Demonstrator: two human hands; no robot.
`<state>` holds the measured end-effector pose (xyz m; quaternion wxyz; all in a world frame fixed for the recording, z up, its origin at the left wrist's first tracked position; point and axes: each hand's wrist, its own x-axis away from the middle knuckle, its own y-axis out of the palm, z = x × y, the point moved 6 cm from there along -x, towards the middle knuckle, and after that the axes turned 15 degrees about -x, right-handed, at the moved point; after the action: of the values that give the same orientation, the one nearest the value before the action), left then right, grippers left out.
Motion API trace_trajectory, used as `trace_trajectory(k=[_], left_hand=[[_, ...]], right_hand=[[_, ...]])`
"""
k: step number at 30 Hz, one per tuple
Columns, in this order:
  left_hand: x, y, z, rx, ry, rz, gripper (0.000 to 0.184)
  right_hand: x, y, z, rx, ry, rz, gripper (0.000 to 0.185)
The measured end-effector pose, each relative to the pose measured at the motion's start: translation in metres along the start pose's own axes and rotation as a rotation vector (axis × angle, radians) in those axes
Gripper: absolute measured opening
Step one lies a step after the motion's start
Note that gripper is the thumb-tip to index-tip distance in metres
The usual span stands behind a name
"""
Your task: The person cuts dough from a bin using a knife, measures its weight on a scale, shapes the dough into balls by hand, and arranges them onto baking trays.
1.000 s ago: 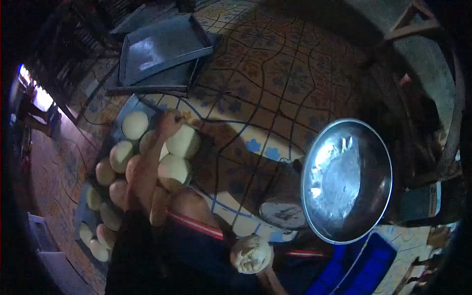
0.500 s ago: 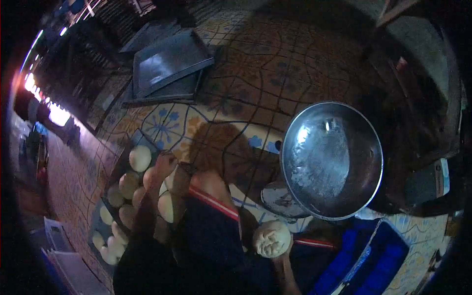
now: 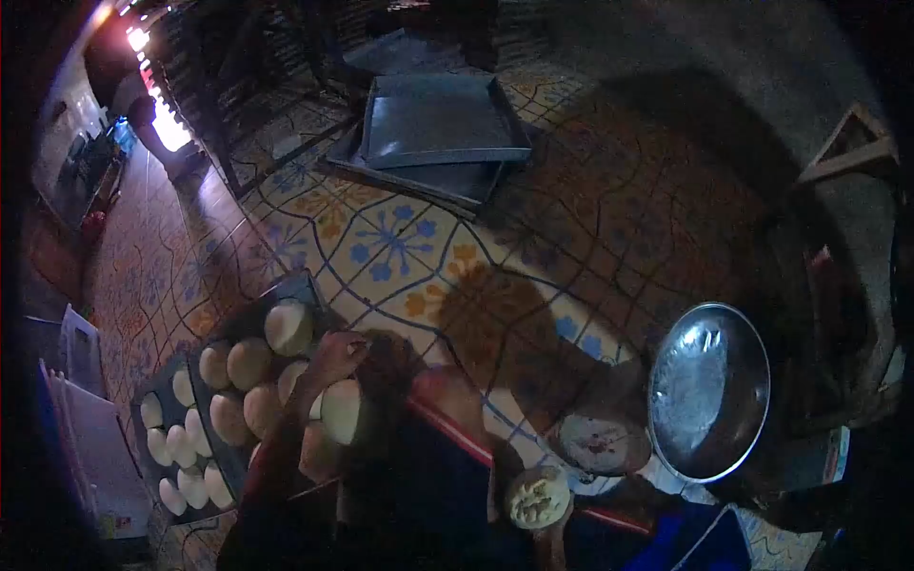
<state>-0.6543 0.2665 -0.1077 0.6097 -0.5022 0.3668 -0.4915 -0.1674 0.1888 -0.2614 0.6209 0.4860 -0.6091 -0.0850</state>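
Note:
My left hand (image 3: 340, 356) is over a dark tray (image 3: 307, 285) of round, pale dough balls (image 3: 288, 327). Its fingers are curled together, and whatever they may hold is too small or dim to make out. Close under that hand lies another dough ball (image 3: 341, 411). Near my lap, a round pale lump of dough (image 3: 539, 497) with deep dents on top rests in my right hand (image 3: 552, 544), which is mostly hidden beneath it. A second tray (image 3: 143, 455) at the left holds several smaller, longer pale pieces (image 3: 181, 443).
A large shiny metal pan (image 3: 700, 400) stands at the right, beside a round, pale-topped container (image 3: 602, 443). Stacked metal trays (image 3: 443, 119) lie farther back on the patterned tile floor (image 3: 390, 243). Blue cloth (image 3: 700, 544) is at lower right, and white panels (image 3: 100, 447) stand at far left.
My view has turned, so the pan and stacked trays appear farther right, and the pan lower. My left hand stays over the dough tray; my right hand still holds the dented lump.

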Motion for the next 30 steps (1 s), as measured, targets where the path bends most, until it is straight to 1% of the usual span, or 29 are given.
trace_trajectory(k=[2,4,6,8,10,12,13,14,15,16,17,18,19,20,21,22,23,24,26,27,29,30], left_hand=[[-0.034,-0.036,0.028,0.205,0.126,0.210,0.022],[-0.086,-0.050,0.046,0.329,0.112,0.230,0.025],[-0.145,-0.070,0.063,0.288,0.205,0.308,0.035],[-0.205,-0.085,0.075,0.025,0.122,0.291,0.044],[-0.289,-0.065,0.052,-0.023,0.227,0.390,0.052],[-0.349,-0.063,0.032,-0.322,0.137,0.410,0.055],[-0.377,-0.060,0.015,-0.429,0.062,0.335,0.058],[-0.377,-0.065,0.012,-0.431,-0.011,0.274,0.060],[-0.443,-0.004,-0.068,-0.613,0.060,0.513,0.064],[-0.533,0.072,-0.180,0.236,-0.003,0.131,0.069],[-0.480,0.036,-0.120,-0.457,-0.046,0.168,0.064],[-0.448,0.013,-0.073,-0.666,-0.086,0.208,0.059],[-0.425,-0.003,-0.042,-0.820,-0.115,0.284,0.054],[-0.412,-0.020,-0.019,-0.933,-0.135,0.306,0.049],[-0.418,-0.037,0.004,-0.964,-0.112,0.308,0.049],[-0.430,-0.038,0.011,-0.920,-0.097,-0.019,0.050],[-0.434,-0.030,0.000,-0.855,-0.104,-0.357,0.051],[-0.432,-0.015,-0.017,-0.874,-0.116,-0.364,0.051],[-0.429,0.009,-0.028,-0.817,-0.002,0.217,0.040],[-0.424,0.006,-0.019,-0.813,-0.002,0.218,0.040],[-0.396,-0.008,0.018,-0.738,0.176,0.476,0.031],[-0.376,-0.028,0.037,-0.705,0.261,0.604,0.027]], right_hand=[[-0.003,0.003,0.001,0.015,-0.008,0.016,0.052],[-0.006,0.005,0.003,0.024,-0.006,0.031,0.053],[-0.006,0.004,0.003,0.031,-0.008,0.053,0.053],[-0.009,0.005,0.002,0.034,-0.011,0.072,0.053],[-0.012,0.003,0.001,0.029,-0.014,0.092,0.054],[-0.015,0.000,0.002,0.013,-0.010,0.115,0.054],[-0.017,-0.001,0.001,0.006,-0.008,0.123,0.054],[-0.019,-0.003,0.002,-0.009,-0.008,0.135,0.054],[-0.022,-0.005,0.003,-0.020,-0.012,0.142,0.054],[-0.026,-0.006,0.004,-0.046,-0.021,0.142,0.055],[-0.031,-0.005,0.004,-0.062,-0.026,0.137,0.055],[-0.033,-0.004,0.004,-0.084,-0.021,0.140,0.055],[-0.034,-0.007,0.008,-0.104,-0.026,0.145,0.055],[-0.032,-0.007,0.010,-0.121,-0.021,0.150,0.055],[-0.030,-0.010,0.013,-0.133,-0.019,0.158,0.055],[-0.028,-0.011,0.012,-0.137,-0.016,0.162,0.055],[-0.026,-0.011,0.014,-0.154,-0.005,0.182,0.056],[-0.022,-0.012,0.013,-0.152,0.007,0.191,0.056],[-0.018,-0.016,0.013,-0.157,0.010,0.198,0.056],[-0.017,-0.016,0.013,-0.159,0.019,0.202,0.056],[-0.011,-0.023,0.016,-0.154,0.023,0.209,0.057],[-0.009,-0.024,0.018,-0.145,0.024,0.212,0.057]])
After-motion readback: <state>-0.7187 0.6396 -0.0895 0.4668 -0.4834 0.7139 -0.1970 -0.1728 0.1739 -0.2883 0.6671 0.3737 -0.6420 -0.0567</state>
